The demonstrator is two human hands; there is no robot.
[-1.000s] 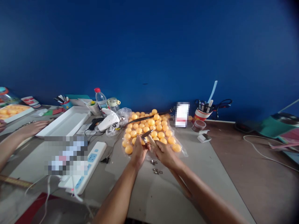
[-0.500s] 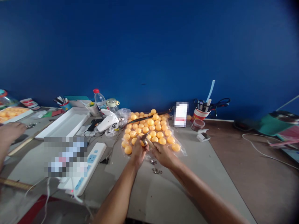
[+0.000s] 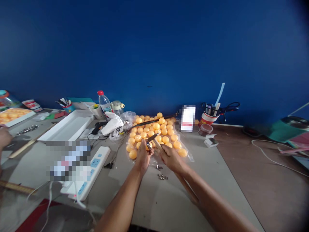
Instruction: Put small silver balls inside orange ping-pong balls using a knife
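My left hand [image 3: 143,155] is closed around an orange ball with a small metal ring on it, held just above the table. My right hand [image 3: 170,157] grips a thin tool with a pale handle and a dark blade [image 3: 153,137] whose tip points up and left over the left hand. Both hands meet at the near edge of a clear plastic bag of orange balls [image 3: 154,132]. Several small metal rings [image 3: 162,176] lie on the grey table [image 3: 156,199] under my wrists.
A white power strip [image 3: 93,166] lies to the left, with a white tray [image 3: 66,127], a glue gun [image 3: 109,126] and a water bottle [image 3: 104,101] behind it. A cup of scissors [image 3: 210,116] stands at the back right. Another person's hand [image 3: 3,138] shows at the far left.
My hands have stayed almost still, and the blade tip has lifted slightly. The other person's hand at the far left has drawn back toward the frame's edge.
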